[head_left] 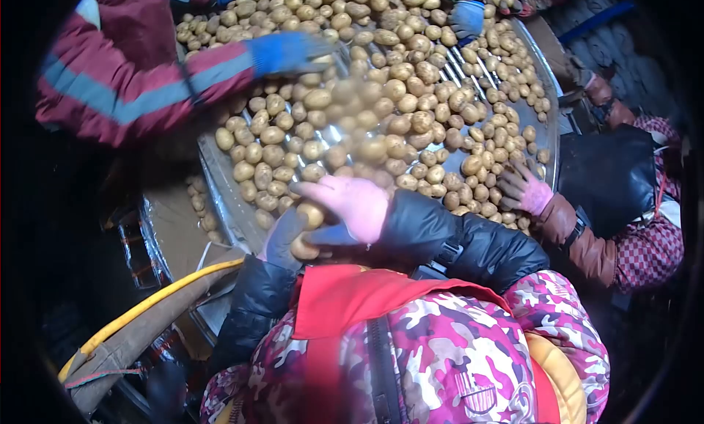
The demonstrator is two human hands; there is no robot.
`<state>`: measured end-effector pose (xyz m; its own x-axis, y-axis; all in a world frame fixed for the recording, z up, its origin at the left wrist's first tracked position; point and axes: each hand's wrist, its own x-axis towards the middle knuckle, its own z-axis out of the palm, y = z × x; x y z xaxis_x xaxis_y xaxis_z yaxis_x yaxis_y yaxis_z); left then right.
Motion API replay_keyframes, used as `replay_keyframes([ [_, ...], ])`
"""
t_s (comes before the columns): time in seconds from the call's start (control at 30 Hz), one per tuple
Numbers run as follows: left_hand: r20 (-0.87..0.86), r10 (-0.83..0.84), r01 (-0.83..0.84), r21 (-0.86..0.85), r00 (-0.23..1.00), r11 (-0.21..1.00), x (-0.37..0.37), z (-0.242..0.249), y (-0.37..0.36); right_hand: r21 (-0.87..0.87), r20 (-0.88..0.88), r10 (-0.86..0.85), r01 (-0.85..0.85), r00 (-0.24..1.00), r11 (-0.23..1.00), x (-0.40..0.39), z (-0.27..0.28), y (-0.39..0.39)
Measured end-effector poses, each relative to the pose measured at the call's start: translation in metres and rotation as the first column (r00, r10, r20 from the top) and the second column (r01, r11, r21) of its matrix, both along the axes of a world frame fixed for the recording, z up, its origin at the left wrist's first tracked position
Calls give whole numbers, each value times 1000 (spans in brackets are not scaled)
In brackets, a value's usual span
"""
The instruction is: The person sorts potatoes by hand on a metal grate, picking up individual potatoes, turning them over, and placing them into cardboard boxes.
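My right hand (356, 207), in a pink glove with a bluish palm, reaches across to the left and closes its fingers and thumb around a potato (312, 216). Right beside it, my left hand (283, 239) wears a grey-purple glove and is curled against a second potato (303, 247). The two hands nearly meet at the near edge of a metal sorting table (233, 196). Spread over its slatted top are loose potatoes (422, 122), pale brown and of mixed sizes.
A co-worker's blue-gloved hand (290, 53) reaches in from the left. Another blue glove (467, 19) is at the far side, and a person's pink-gloved hand (526, 189) rests at the right edge. A yellow-rimmed sack (161, 299) stands at lower left. A blur covers part of the middle.
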<state>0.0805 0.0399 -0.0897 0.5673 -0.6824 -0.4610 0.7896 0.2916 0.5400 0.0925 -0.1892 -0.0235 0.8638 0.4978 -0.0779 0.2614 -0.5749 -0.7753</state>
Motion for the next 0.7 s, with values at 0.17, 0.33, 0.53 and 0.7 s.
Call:
replay_keyframes([
  [0.17,6,198,-198,103,980,975,-23,41,-9,-46,277,-111,129,954,991,56,-11,-30],
  [0.33,-143,135,-134,20,980,991,-37,7,26,-483,599,-68,427,798,765,104,-64,-129],
  [0.53,-260,77,-153,-284,963,947,-32,-28,36,-652,438,-440,614,784,445,73,-63,-210],
  [0.7,-324,79,-175,-281,943,944,-32,-22,32,-509,556,-569,789,607,344,-21,-95,-216],
])
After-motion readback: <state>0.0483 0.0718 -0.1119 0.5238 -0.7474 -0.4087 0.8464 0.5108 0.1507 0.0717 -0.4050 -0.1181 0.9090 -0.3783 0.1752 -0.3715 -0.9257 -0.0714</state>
